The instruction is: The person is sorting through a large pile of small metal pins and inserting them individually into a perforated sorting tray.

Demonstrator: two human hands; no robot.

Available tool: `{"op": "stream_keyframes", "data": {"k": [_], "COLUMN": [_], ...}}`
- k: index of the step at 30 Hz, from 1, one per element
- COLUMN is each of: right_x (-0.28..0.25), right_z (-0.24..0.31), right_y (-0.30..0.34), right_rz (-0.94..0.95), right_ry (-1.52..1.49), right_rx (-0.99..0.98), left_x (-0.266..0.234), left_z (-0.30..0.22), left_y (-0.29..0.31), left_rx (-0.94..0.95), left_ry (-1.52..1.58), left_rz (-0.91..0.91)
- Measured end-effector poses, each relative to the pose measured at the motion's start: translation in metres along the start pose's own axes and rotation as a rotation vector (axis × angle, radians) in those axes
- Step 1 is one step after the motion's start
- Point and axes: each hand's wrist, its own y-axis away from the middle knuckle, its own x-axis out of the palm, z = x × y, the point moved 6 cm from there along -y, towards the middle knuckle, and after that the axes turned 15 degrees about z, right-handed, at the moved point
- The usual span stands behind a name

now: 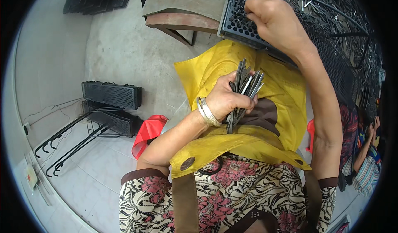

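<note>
My left hand (225,95) is closed around a bundle of thin, flat metal strips (242,80), mostly dark with a few shiny ones, held upright over my lap. At the upper right, my right hand (278,22) is pinched at the top of a black tray with rows of round holes (237,25). Whatever sits between those fingertips is too hidden to make out. Dark pieces poke up from many of the holes around the fingers. A yellow apron (211,63) covers my lap below both hands.
Loose metal strips (331,5) lie heaped beyond the tray. A metal-topped table (182,3) stands left of it. Black perforated racks (112,95) and hooked black rods (66,129) are at the left. A red stool (151,131) shows beside me. Another person's hand (371,127) appears far right.
</note>
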Motion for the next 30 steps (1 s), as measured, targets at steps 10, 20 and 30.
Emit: {"op": "stream_keyframes", "data": {"k": [10,20,30], "right_x": [0.020,0.016,0.012], "right_z": [0.000,0.023,0.005], "right_y": [-0.014,-0.021,0.030], "right_rz": [0.108,0.322,0.020], "right_ry": [0.259,0.265,-0.190], "right_rx": [-0.017,-0.006,0.227], "left_x": [0.000,0.001,0.003], "left_z": [0.001,0.001,0.001], "left_y": [-0.002,-0.001,0.000], "left_rx": [-0.017,-0.016,-0.022], "left_ry": [-0.050,-0.032,-0.033], "left_rz": [0.037,0.021,0.051]}}
